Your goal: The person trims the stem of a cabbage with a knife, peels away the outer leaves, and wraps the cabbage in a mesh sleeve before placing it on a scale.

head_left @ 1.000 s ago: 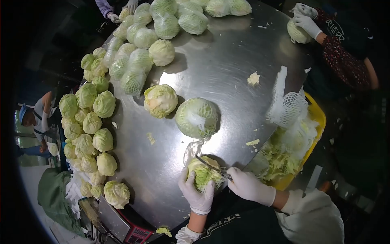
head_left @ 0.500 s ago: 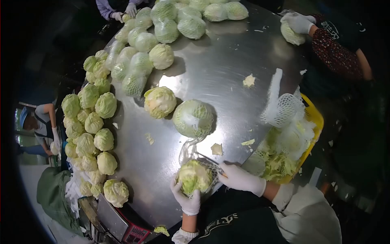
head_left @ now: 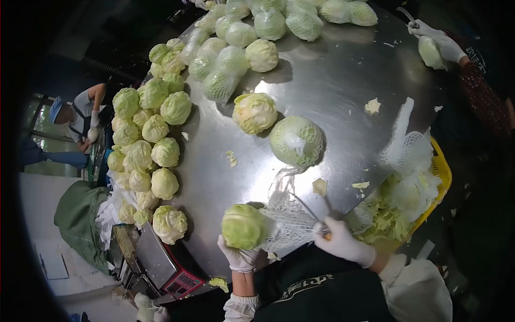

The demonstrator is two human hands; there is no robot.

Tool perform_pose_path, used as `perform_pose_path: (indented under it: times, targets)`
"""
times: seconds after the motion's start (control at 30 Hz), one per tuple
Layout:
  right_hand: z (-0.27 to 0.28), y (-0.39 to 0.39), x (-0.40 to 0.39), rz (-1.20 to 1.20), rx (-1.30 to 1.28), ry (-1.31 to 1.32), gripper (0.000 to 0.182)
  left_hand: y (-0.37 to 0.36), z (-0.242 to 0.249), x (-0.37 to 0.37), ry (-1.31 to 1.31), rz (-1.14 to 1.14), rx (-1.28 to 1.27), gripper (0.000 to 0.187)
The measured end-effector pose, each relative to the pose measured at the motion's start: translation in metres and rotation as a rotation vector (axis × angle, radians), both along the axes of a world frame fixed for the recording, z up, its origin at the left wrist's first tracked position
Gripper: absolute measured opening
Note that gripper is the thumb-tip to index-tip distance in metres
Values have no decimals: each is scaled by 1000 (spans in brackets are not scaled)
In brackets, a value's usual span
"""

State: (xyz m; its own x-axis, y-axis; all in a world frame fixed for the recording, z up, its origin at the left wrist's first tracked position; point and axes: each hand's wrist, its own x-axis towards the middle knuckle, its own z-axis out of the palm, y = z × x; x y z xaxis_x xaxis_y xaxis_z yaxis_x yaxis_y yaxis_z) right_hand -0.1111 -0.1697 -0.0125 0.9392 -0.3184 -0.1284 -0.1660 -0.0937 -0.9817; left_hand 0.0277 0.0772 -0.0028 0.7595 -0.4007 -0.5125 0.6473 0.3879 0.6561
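Observation:
My left hand (head_left: 240, 257), in a white glove, grips a green cabbage (head_left: 243, 226) from below at the table's near edge. A white mesh net (head_left: 292, 220) stretches from the cabbage's right side to my right hand (head_left: 343, 244). That gloved hand is closed on a thin-bladed knife (head_left: 306, 206), whose blade points up and left; the net's end meets its fingers. Beyond the net lies a net-wrapped cabbage (head_left: 296, 141) with clear plastic film (head_left: 280, 185) trailing from it. A bare cabbage (head_left: 255, 113) sits to its upper left.
Bare cabbages (head_left: 154, 129) are piled along the left edge of the metal table (head_left: 343, 80). Wrapped cabbages (head_left: 268, 24) lie at the back. A yellow basket (head_left: 441, 172) of nets and leaves stands right; a scale (head_left: 166, 265) is lower left. A co-worker's gloved hand (head_left: 442, 43) holds a cabbage.
The cabbage in my left hand has turned and come out of the net. My right hand has drawn the net to the right. The view has shifted, moving the table's contents rightward.

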Motion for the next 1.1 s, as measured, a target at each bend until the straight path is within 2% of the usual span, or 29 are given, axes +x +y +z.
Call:
perform_pose_path:
  times: [0.07, 0.1, 0.13, 0.2, 0.27, 0.3, 0.33, 0.37, 0.4, 0.47, 0.53, 0.6, 0.63, 0.67, 0.73, 0.77, 0.8, 0.87, 0.93, 1.03, 1.1]
  targets:
    - [-10, -27, -20, -14, -39, -60, 12, 15, -10, -1, 213, 239, -299, 98]
    - [-6, -45, -31, -40, -155, 104, 10, 14, -8, 1, 225, 316, -321, 99]
    - [-9, -60, -44, -182, -92, 74, 11, 17, -6, 5, 214, 334, -320, 99]
    - [-20, -103, -85, -271, -28, 251, 7, 27, 1, 11, 143, 178, -357, 98]
    - [-5, -149, -116, -103, -560, 483, 16, 31, 5, 11, 120, 149, -351, 98]
    - [11, -152, -117, -98, -561, 483, 16, 32, 6, 11, 85, 151, -285, 99]
    - [27, -154, -115, -169, -685, 334, 19, 30, 4, 11, 52, 148, -223, 99]
    - [37, -153, -113, -241, -805, 187, 22, 30, 8, 11, 14, 17, -138, 99]
    - [39, -149, -110, -245, -811, 200, 22, 23, 11, 10, 26, 9, -143, 99]
    - [38, -134, -100, -195, -594, 129, 24, 5, 13, 11, -278, -260, 132, 101]
    - [29, -100, -76, -65, -197, 168, 26, -8, 12, 5, -254, -361, 181, 102]
    - [47, -66, -43, 96, -61, 276, 29, -20, 7, 0, -521, -613, 362, 103]
    - [42, -50, -35, 125, -77, 245, 33, -23, 2, 0, -860, -679, 467, 100]
    - [31, -36, -30, 159, -92, 212, 37, -26, 2, -4, -854, -684, 457, 100]
    - [15, -14, -23, 147, -35, 21, 50, -32, 12, -18, -1066, -692, 647, 100]
    - [18, -10, -20, 233, 79, 133, 58, -36, 17, -29, -1087, -615, 756, 101]
    - [9, -2, -20, 278, -36, 53, 61, -36, 12, -39, -1086, -617, 757, 101]
    - [9, 11, -19, 314, 28, 47, 63, -31, 1, -55, -822, -348, 785, 106]
    - [12, 17, -13, 341, 31, 37, 65, -31, 7, -56, -807, -360, 843, 105]
    - [24, 9, 2, 426, -128, 130, 66, -25, -3, -59, -723, -353, 884, 102]
    - [38, 4, 5, 469, -166, 169, 67, -31, -11, -65, -770, -222, 803, 97]
